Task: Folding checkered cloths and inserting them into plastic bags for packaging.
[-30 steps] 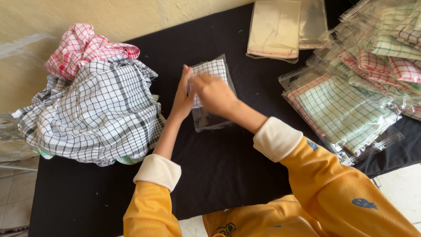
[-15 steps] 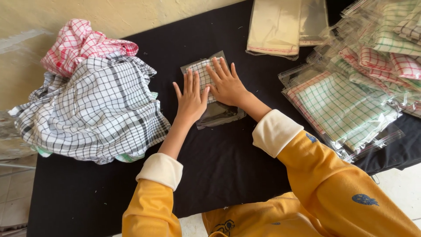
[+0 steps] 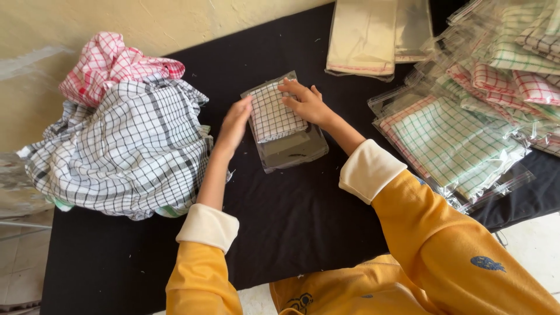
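A folded black-and-white checked cloth [image 3: 273, 114] lies inside a clear plastic bag [image 3: 291, 150] on the black mat [image 3: 303, 221]. My right hand [image 3: 307, 102] presses flat on the cloth's upper right corner, fingers spread. My left hand [image 3: 234, 122] stands on edge against the bag's left side, fingers together, blurred by motion. The bag's open lower end sticks out empty below the cloth.
A heap of loose checked cloths [image 3: 122, 146], black-and-white with a red one [image 3: 108, 64] on top, sits at the left. Bagged checked cloths [image 3: 466, 134] are piled at the right. Empty clear bags [image 3: 373, 38] lie at the top. A beige wall [image 3: 87, 23] runs along the back.
Both hands lay flat on the bagged cloth half a second ago. Now my left hand has slid off to the bag's left edge and my right hand has shifted to the upper right.
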